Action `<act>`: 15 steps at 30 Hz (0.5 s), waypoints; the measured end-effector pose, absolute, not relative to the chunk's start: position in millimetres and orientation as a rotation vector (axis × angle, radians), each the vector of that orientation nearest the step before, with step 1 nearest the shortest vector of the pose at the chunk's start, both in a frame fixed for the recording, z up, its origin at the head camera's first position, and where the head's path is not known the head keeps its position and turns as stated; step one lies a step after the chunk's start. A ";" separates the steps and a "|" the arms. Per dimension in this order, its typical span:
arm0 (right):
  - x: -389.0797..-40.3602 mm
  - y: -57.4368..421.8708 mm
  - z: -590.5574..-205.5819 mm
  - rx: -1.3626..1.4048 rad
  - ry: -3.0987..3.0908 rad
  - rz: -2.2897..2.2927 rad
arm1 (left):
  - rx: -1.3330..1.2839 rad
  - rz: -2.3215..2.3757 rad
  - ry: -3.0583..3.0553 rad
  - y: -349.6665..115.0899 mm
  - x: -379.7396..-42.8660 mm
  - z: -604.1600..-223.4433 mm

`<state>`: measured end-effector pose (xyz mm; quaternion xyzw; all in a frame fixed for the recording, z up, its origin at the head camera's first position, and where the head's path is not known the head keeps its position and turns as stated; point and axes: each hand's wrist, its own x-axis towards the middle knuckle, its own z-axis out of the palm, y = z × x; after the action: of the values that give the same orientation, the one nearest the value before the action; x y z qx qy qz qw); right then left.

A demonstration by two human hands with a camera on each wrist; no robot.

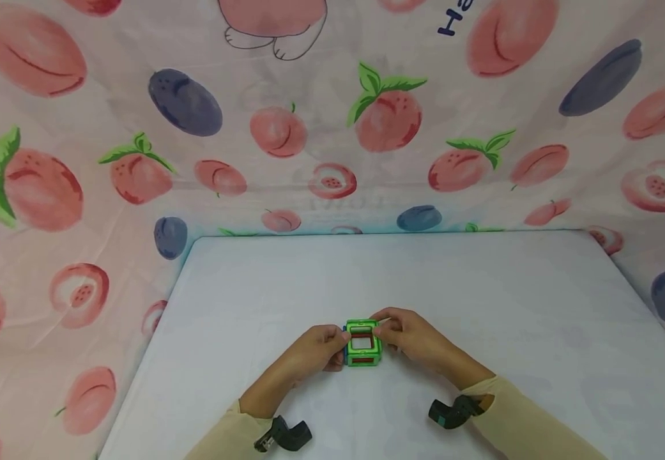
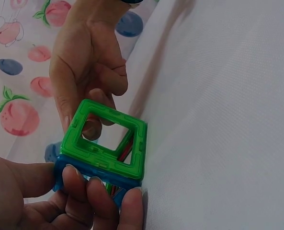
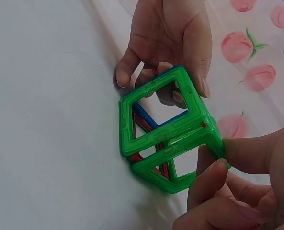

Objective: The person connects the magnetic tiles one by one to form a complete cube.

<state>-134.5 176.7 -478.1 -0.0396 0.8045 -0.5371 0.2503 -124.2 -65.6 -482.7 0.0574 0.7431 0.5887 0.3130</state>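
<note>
A small box of magnetic tiles (image 1: 375,351) stands on the white table, built from open square frames in green, blue and red. My left hand (image 1: 316,348) holds its left side, thumb and fingers around the blue tile (image 2: 119,180). On the other side my right hand (image 1: 415,335) pinches a green tile (image 3: 151,181) between thumb and fingers; this tile leans out from the green face beside it, with a gap between them. Through the open frames a red tile (image 3: 141,123) shows inside. The fingertips hide part of the box's sides.
The white tabletop (image 1: 481,287) spreads around both hands. Behind it and at the sides hangs a fruit-print cloth (image 1: 321,83). Dark wrist-camera mounts (image 1: 292,434) sit at both sleeve cuffs, low over the table.
</note>
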 end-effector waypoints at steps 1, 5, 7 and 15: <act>-134.2 176.5 -478.0 -0.105 2.192 -1.459 | 0.152 1.553 1.957 -65.5 -124.2 -483.3; -133.3 175.5 -479.3 -0.105 2.189 -1.458 | 0.142 1.551 1.957 -65.0 -122.8 -484.3; -133.2 175.3 -479.5 -0.111 2.192 -1.458 | 0.138 1.553 1.958 -64.7 -122.2 -484.3; -133.0 174.9 -476.2 -0.151 2.234 -1.432 | 0.139 1.557 1.959 -65.3 -121.7 -482.9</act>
<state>-133.0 174.9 -476.2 -0.0551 0.8160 -0.5231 0.2396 -121.7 -65.3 -482.9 0.0525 0.7425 0.5902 0.3124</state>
